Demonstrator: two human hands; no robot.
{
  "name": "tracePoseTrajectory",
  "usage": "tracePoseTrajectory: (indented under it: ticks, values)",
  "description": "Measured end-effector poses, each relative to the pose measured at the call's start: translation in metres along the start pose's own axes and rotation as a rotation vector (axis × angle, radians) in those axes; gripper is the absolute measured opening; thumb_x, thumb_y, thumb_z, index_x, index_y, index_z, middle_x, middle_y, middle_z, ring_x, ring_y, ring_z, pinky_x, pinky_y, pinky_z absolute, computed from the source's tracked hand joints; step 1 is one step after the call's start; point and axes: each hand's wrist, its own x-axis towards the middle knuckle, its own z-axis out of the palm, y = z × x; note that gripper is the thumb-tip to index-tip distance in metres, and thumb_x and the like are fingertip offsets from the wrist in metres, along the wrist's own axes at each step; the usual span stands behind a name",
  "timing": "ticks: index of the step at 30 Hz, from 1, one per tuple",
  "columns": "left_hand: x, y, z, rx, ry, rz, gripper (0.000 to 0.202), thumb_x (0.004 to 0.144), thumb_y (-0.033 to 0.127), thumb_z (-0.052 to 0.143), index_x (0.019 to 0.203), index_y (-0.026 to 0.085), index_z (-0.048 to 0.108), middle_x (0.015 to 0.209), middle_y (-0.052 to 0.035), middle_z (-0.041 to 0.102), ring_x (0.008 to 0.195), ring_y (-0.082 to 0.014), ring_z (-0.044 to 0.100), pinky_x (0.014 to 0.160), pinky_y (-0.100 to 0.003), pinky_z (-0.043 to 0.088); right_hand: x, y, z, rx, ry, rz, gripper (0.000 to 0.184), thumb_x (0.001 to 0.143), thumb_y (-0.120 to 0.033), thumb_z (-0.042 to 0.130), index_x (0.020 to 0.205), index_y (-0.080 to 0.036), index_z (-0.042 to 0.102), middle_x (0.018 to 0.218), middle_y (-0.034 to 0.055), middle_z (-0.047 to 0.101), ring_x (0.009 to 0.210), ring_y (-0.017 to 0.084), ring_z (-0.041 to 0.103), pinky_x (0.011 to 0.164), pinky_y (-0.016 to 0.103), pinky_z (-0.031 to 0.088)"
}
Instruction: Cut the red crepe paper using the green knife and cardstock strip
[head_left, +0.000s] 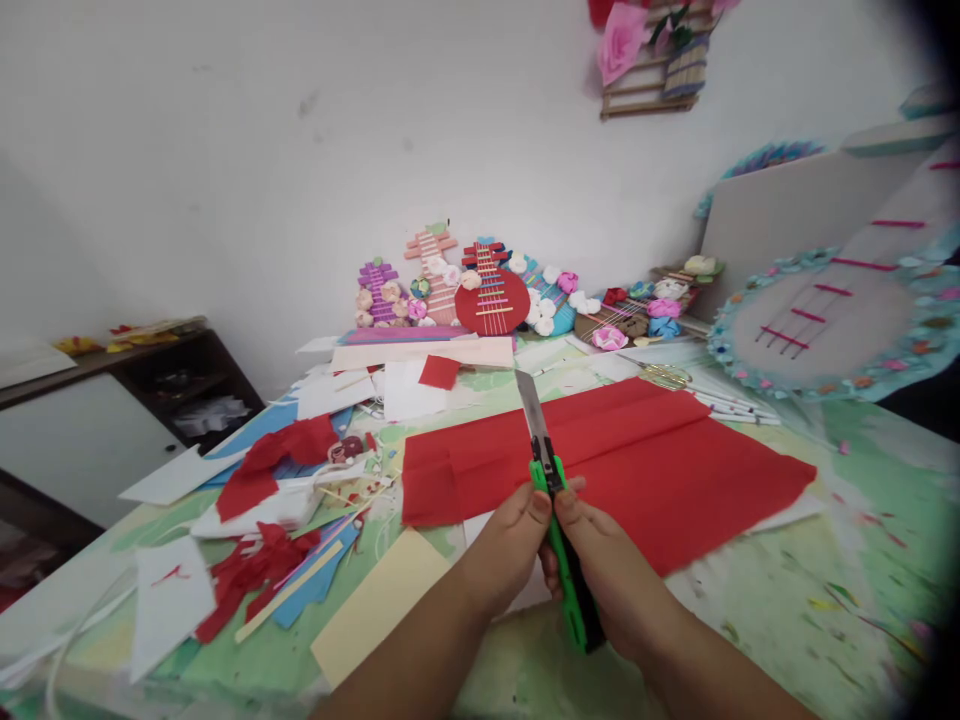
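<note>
Green-and-black plastic box cutter, metal blade out
Left hand and right hand share a snug grip, flat red sheet behind

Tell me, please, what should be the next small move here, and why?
Probably slide the blade of the green-and-black utility knife partly back in. A long length of it stands bare, pointing out over the creased red sheet, and the left grip and right grip both hold the knife near the blade's base, so a slip might cut.
</note>
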Motion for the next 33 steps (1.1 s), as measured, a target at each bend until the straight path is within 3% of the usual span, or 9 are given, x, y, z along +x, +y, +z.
tracePoseTrajectory:
  ticks: [6,15,18,20,21,23,26,30,33]
  values:
    - [-0.003,-0.002,0.0,0.084,-0.051,0.029,0.069,0.072,0.068,0.043,0.11,0.011,0.049,0.043,0.0052,0.046,0.038,-0.0114,0.048,0.039,-0.021,0.04,-0.001,0.004,-0.002,-0.03,0.052,0.056,0.059,0.068,-0.071,0.036,0.045,-0.017,0.041,0.033,-0.0044,0.04,0.029,0.006,0.037,0.033,0.019,0.028]
    - [-0.001,-0.009,0.001,0.339,-0.048,0.065,0.064,0.079,0.067,0.026,0.099,0.011,0.051,0.048,0.0031,0.047,0.043,-0.0146,0.052,0.045,-0.026,0.044,-0.003,-0.001,-0.01,0.073,0.001,0.075,0.046,0.071,-0.062,0.046,0.064,-0.016,0.049,0.046,-0.003,0.051,0.038,0.008,0.047,0.038,0.019,0.036]
    - [0.005,0.002,-0.013,0.546,0.046,0.127,0.05,0.088,0.052,0.025,0.112,0.015,0.047,0.082,-0.0082,0.061,0.078,-0.0209,0.06,0.07,-0.034,0.047,-0.002,-0.014,-0.023,0.044,0.031,0.013,0.035,0.074,-0.055,0.048,0.079,-0.02,0.049,0.054,-0.0049,0.054,0.039,0.008,0.047,0.039,0.02,0.036]
    - [0.013,0.009,-0.028,0.72,0.156,0.178,0.043,0.089,0.041,0.031,0.125,0.018,0.036,0.119,-0.0115,0.049,0.114,-0.0237,0.04,0.093,-0.04,0.03,-0.001,-0.025,-0.038,-0.111,0.06,-0.051,0.032,0.076,-0.051,0.049,0.09,-0.023,0.048,0.059,-0.0049,0.056,0.045,0.01,0.052,0.043,0.022,0.04]
    - [0.017,0.011,-0.036,0.814,0.195,0.194,0.043,0.087,0.037,0.036,0.125,0.017,0.037,0.126,-0.0118,0.042,0.121,-0.0252,0.03,0.099,-0.042,0.021,0.0,-0.03,-0.047,-0.218,0.07,-0.061,0.031,0.076,-0.049,0.05,0.092,-0.023,0.048,0.06,-0.0048,0.057,0.048,0.011,0.054,0.047,0.023,0.042]
    - [0.025,0.013,-0.05,0.984,0.21,0.201,0.038,0.083,0.029,0.044,0.117,0.014,0.048,0.126,-0.0129,0.043,0.121,-0.0271,0.028,0.101,-0.041,0.013,0.0,-0.037,-0.063,-0.386,0.054,-0.01,0.028,0.078,-0.046,0.048,0.089,-0.021,0.049,0.058,-0.0037,0.056,0.05,0.011,0.055,0.05,0.023,0.042]
    - [0.033,0.008,-0.064,1.18,0.188,0.186,0.028,0.081,0.023,0.046,0.103,0.013,0.059,0.116,-0.0121,0.052,0.113,-0.0256,0.039,0.099,-0.037,0.02,0.0,-0.039,-0.08,-0.484,0.027,0.083,0.026,0.079,-0.043,0.048,0.086,-0.019,0.053,0.06,-0.0021,0.057,0.051,0.011,0.053,0.047,0.022,0.042]
    - [0.037,-0.003,-0.072,1.357,0.224,0.149,0.033,0.084,0.025,0.042,0.109,0.01,0.056,0.115,-0.0143,0.053,0.107,-0.0262,0.044,0.094,-0.037,0.029,0.0,-0.034,-0.086,-0.548,-0.035,0.21,0.035,0.078,-0.046,0.046,0.102,-0.022,0.056,0.049,-0.0031,0.053,0.04,0.012,0.049,0.036,0.021,0.037]
    - [0.037,-0.01,-0.075,1.448,0.224,0.132,0.035,0.083,0.027,0.044,0.111,0.008,0.055,0.114,-0.0156,0.053,0.106,-0.0275,0.045,0.093,-0.038,0.03,0.001,-0.034,-0.089,-0.633,-0.103,0.19,0.041,0.074,-0.046,0.052,0.11,-0.026,0.055,0.051,-0.0022,0.056,0.033,0.01,0.045,0.03,0.019,0.031]
